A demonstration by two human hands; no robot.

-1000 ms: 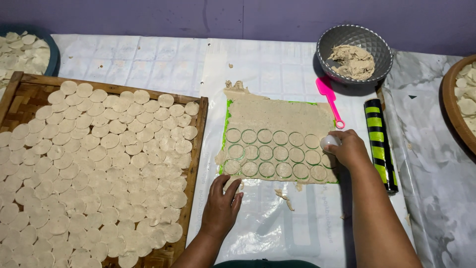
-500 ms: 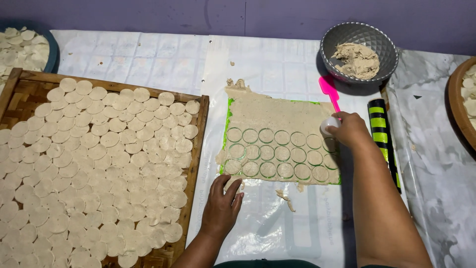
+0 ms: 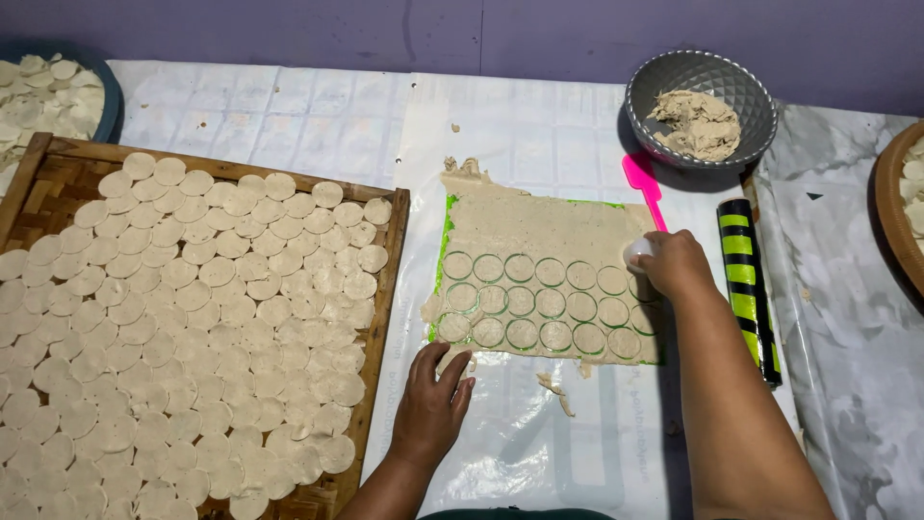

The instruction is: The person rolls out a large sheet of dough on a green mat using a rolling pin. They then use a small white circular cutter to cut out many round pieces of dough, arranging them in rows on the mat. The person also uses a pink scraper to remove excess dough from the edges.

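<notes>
A rolled-out sheet of beige dough (image 3: 539, 231) lies on a green mat, with three rows of cut circles in its near half. My right hand (image 3: 674, 265) is shut on a small white round cutter (image 3: 637, 253) and presses it at the sheet's right edge, just above the cut rows. My left hand (image 3: 433, 400) rests flat, fingers spread, on the plastic sheet at the near left corner of the dough. Its fingertips touch a dough scrap there.
A woven bamboo tray (image 3: 385, 318) at left is covered with several dough discs. A grey bowl (image 3: 736, 91) with a dough lump stands far right. A pink spatula (image 3: 643, 185) and a black-and-green rolling pin (image 3: 749, 289) lie beside the mat. More trays sit at both edges.
My right hand has moved the cutter up from the top cut row to uncut dough at the right edge. My left hand has stayed in place.
</notes>
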